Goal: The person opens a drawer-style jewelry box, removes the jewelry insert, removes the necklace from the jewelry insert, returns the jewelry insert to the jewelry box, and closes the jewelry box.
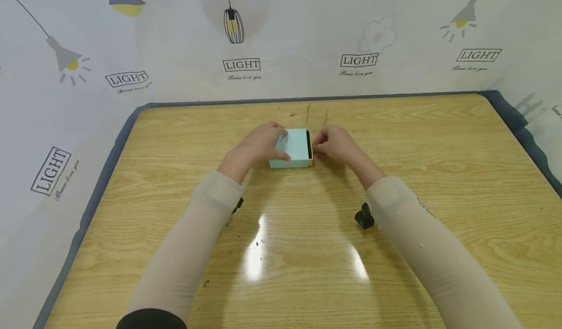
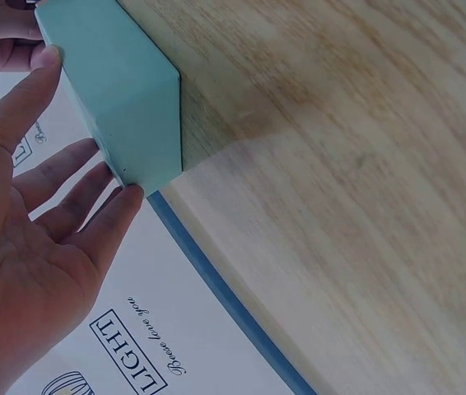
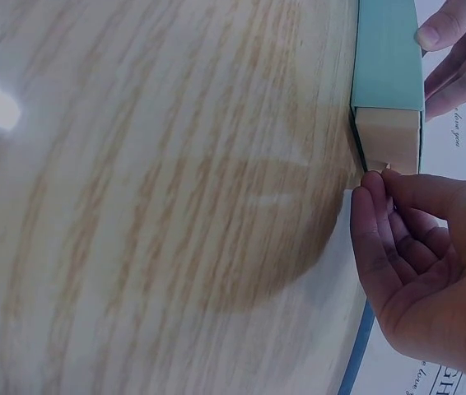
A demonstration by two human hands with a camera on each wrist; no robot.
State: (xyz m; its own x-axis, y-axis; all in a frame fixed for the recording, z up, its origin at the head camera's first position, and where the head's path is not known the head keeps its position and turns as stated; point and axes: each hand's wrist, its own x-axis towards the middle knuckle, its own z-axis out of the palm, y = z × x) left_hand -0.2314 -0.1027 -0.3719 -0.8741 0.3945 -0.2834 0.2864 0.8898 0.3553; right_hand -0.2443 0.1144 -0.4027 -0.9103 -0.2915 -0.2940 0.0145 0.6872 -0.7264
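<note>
Sleeves [image 1: 175, 265] nearest; left hand [image 1: 256, 146] grips teal box [image 1: 295, 144]; right hand [image 1: 337, 145] pinches jutting cream drawer [image 3: 388, 132].

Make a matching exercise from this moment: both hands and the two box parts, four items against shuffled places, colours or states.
1. left hand
2. right hand
3. outer cover
4. inner drawer

A. light turquoise
B. at the inner drawer's exposed end
C. cream, partly out
D. gripping the outer cover

Pairs: 1-D, 2-B, 3-A, 4-C
</note>
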